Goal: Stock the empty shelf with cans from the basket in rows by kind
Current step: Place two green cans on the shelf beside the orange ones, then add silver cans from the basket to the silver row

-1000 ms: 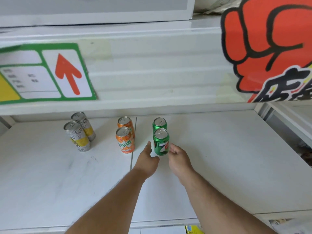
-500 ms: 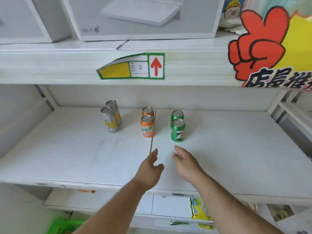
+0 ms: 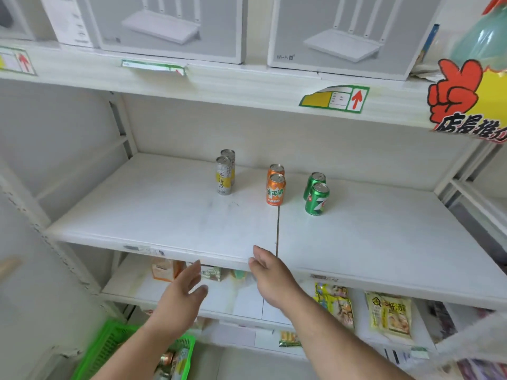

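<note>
Six upright cans (image 3: 317, 199), three paired rows

front shelf (image 3: 153, 215) bare | three can rows (image 3: 275, 189) block rear centre | right side open

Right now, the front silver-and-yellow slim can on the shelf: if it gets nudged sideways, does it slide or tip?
The front slim can is probably tip-prone: it stands taller and narrower than the orange cans. The white shelf looks smooth, so a low push may slide it. If it falls, its round body would likely roll, perhaps after knocking the can behind it.
</note>
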Tool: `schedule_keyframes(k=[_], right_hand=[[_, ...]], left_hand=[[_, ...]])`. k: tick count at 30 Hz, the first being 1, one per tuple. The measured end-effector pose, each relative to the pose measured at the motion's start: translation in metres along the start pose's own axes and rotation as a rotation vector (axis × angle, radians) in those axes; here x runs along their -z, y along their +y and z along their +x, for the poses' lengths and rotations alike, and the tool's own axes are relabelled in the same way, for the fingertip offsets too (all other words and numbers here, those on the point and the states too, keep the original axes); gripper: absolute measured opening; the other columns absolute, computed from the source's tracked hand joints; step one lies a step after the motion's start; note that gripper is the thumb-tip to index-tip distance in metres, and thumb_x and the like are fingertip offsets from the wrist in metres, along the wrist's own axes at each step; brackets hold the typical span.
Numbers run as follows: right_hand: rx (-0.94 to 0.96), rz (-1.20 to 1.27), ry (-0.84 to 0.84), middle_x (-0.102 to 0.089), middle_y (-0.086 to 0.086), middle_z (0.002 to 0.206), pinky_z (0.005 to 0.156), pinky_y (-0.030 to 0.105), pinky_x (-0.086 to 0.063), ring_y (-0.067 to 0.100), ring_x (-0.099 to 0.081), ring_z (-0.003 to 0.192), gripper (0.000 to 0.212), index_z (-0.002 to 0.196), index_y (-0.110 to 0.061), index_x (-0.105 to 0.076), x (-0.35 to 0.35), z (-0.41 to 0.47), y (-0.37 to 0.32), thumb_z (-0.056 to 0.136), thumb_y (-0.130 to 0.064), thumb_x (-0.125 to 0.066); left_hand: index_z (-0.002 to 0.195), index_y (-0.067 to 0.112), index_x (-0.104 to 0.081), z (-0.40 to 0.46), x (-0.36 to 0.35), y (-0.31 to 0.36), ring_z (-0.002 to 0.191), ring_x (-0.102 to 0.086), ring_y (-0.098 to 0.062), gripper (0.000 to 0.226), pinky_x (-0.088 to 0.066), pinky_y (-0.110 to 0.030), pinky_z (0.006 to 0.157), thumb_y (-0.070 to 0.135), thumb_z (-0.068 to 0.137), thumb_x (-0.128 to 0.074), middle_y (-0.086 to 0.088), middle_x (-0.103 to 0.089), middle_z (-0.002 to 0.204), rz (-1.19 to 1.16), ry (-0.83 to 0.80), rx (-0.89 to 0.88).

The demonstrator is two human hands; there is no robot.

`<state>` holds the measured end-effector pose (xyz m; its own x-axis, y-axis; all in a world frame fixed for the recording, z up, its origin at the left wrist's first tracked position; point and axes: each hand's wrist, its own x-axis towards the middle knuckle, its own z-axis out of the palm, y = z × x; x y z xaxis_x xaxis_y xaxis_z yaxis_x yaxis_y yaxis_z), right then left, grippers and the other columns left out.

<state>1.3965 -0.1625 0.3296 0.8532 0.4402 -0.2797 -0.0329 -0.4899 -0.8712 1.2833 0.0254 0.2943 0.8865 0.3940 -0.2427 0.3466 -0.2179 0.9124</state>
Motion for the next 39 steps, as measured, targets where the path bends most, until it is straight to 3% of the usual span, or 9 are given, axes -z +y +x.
schedule_keyframes(k=[4,8,12,16,19,21,25,36,39], right_hand=[[-0.008,-0.041,-0.027,-0.056,-0.005,0.149,0.110,0.018,-0.033,0.009,-0.048,0.140,0.040,0.146,-0.009,-0.051,-0.032,-0.023,-0.004,0.109,-0.024,-0.045],[0.025,-0.082,-0.129,-0.056,-0.028,0.113,0.084,-0.003,-0.031,-0.002,-0.049,0.115,0.022,0.115,-0.031,-0.056,-0.075,-0.028,0.003,0.109,-0.012,-0.045],[-0.024,-0.113,-0.263,-0.048,-0.024,0.117,0.088,0.007,-0.034,-0.010,-0.051,0.106,0.014,0.113,-0.029,-0.059,-0.119,-0.012,0.031,0.109,-0.023,-0.047],[-0.092,-0.151,-0.390,-0.044,-0.001,0.156,0.121,0.028,-0.028,0.015,-0.042,0.147,0.051,0.156,-0.010,-0.039,-0.162,0.000,0.052,0.109,-0.025,-0.048],[-0.076,-0.213,-0.499,-0.054,-0.011,0.140,0.112,0.027,-0.036,0.014,-0.052,0.134,0.030,0.136,-0.031,-0.052,-0.197,0.011,0.072,0.106,-0.035,-0.049],[-0.134,-0.221,-0.558,-0.046,-0.001,0.157,0.122,0.033,-0.031,0.019,-0.042,0.148,0.052,0.156,-0.018,-0.041,-0.215,0.016,0.080,0.107,-0.036,-0.047],[-0.165,-0.270,-0.598,-0.029,0.007,0.169,0.127,0.035,-0.023,0.020,-0.031,0.155,0.063,0.164,-0.011,-0.024,-0.236,0.027,0.084,0.109,-0.033,-0.045],[-0.318,-0.376,-0.432,-0.057,-0.006,0.128,0.101,0.027,-0.038,0.020,-0.050,0.132,0.029,0.128,-0.017,-0.060,-0.313,0.065,0.094,0.108,-0.034,-0.049],[-0.381,-0.368,-0.376,-0.058,0.006,0.142,0.110,0.036,-0.039,0.028,-0.052,0.137,0.047,0.142,-0.003,-0.054,-0.359,0.065,0.094,0.107,-0.034,-0.051]], left_hand=[[0.153,0.031,-0.037,-0.034,0.034,-0.031,0.136,-0.046,-0.003,0.060,-0.037,-0.031,0.111,0.014,0.100,-0.057,0.014,-0.049,0.147,-0.017,0.026,0.057],[0.154,0.025,-0.038,-0.058,0.063,-0.063,0.137,-0.046,-0.008,0.059,-0.037,-0.029,0.110,0.015,0.100,-0.058,0.004,-0.051,0.148,-0.012,0.107,0.141],[0.152,0.022,-0.043,-0.077,0.100,-0.108,0.133,-0.052,-0.013,0.058,-0.043,-0.024,0.101,0.011,0.097,-0.058,0.001,-0.053,0.147,0.000,0.262,0.295],[0.152,0.017,-0.042,-0.106,0.125,-0.138,0.131,-0.054,-0.017,0.059,-0.044,-0.019,0.081,0.009,0.096,-0.057,-0.001,-0.054,0.145,0.018,0.409,0.484],[0.149,0.016,-0.046,-0.118,0.131,-0.156,0.113,-0.057,-0.010,0.053,-0.040,-0.019,0.081,0.005,0.097,-0.056,0.010,-0.056,0.128,0.028,0.477,0.563],[0.146,0.020,-0.048,-0.122,0.131,-0.169,0.101,-0.059,-0.007,0.050,-0.042,-0.017,0.071,0.007,0.098,-0.055,0.010,-0.056,0.120,0.051,0.498,0.606],[0.153,0.021,-0.040,-0.126,0.130,-0.202,0.135,-0.051,-0.013,0.058,-0.042,-0.024,0.090,0.013,0.098,-0.055,-0.001,-0.052,0.149,0.035,0.450,0.701],[0.156,0.020,-0.035,-0.057,0.210,-0.285,0.140,-0.046,-0.017,0.060,-0.041,-0.031,0.109,0.018,0.099,-0.054,0.000,-0.047,0.153,0.016,0.203,0.684],[0.156,0.018,-0.034,-0.030,0.240,-0.319,0.142,-0.045,-0.019,0.060,-0.041,-0.030,0.108,0.016,0.099,-0.054,-0.002,-0.046,0.154,0.042,0.106,0.668]])
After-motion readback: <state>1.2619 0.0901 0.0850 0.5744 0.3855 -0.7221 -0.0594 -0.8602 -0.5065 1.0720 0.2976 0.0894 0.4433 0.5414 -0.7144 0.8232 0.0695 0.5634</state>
